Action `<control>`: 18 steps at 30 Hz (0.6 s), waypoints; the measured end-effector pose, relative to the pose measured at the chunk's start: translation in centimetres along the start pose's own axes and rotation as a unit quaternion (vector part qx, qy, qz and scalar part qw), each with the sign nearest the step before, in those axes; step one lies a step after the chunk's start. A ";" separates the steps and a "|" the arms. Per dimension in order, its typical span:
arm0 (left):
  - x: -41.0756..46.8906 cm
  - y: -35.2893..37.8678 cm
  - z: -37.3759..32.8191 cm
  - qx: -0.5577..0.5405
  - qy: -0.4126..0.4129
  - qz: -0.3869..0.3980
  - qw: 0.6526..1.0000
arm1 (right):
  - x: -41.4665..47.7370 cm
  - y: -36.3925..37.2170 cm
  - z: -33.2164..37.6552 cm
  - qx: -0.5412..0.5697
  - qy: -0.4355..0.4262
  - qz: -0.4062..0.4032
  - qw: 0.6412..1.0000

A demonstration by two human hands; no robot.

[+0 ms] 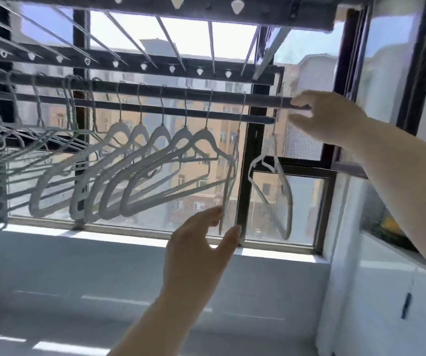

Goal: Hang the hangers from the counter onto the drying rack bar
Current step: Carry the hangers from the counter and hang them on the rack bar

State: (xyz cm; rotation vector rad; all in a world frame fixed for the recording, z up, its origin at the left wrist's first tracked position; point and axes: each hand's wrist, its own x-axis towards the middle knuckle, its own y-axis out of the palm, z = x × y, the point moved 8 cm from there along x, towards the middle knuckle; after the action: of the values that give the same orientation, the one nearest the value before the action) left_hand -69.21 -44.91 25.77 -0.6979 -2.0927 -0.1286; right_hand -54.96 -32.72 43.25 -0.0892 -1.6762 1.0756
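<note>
Head view: two hands [199, 250] [327, 116], seven white hangers [160, 133]

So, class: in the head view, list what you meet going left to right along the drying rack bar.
bunch of thin hangers → row of white hangers → edge-on hanger → lone hanger → right hand

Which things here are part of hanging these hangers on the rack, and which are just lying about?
In the job: drying rack bar; hung hangers; edge-on hanger by the left hand; end hanger; right hand at the bar's end; counter.
Just there: window frame; white pegs overhead; buildings outside.
</note>
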 end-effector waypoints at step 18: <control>-1.1 5.4 -3.2 0.044 0.060 0.060 0.995 | -0.3 0.5 0.3 -0.013 -0.051 0.010 0.999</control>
State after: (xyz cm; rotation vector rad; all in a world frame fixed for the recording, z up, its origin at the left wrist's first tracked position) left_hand -63.55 -41.95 25.94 -0.7432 -1.9243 -0.0106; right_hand -55.28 -32.75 42.71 -0.0687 -1.7845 1.0880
